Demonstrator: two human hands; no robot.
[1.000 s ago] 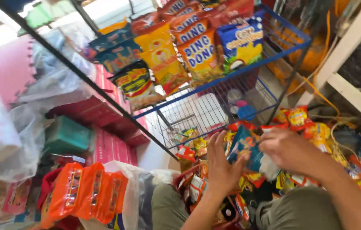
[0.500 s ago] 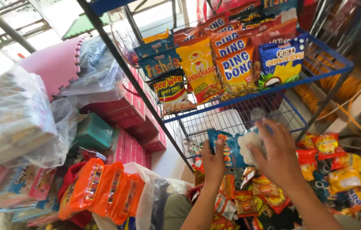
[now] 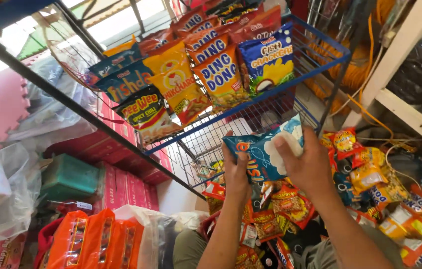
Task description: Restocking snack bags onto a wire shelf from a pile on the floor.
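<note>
Holding a blue snack packet [image 3: 265, 152] up in both hands, just below the blue wire rack [image 3: 320, 65].

Left hand [image 3: 236, 174] grips the packet's left edge, fingers curled shut behind it and thumb pressed on the front; right hand [image 3: 308, 164] clamps the right side, thumb on the front and fingers wrapped over the edge. Above hang rows of yellow, orange and blue snack bags [image 3: 206, 74], close over the packet's top. Below and to the right lies a heap of small red and yellow sachets [image 3: 370, 174]. Orange packs [image 3: 91, 239] sit at lower left, red boxes [image 3: 126, 184] beyond them. Both hands hide much of the packet's front, and its lower edge cannot be made out.
</note>
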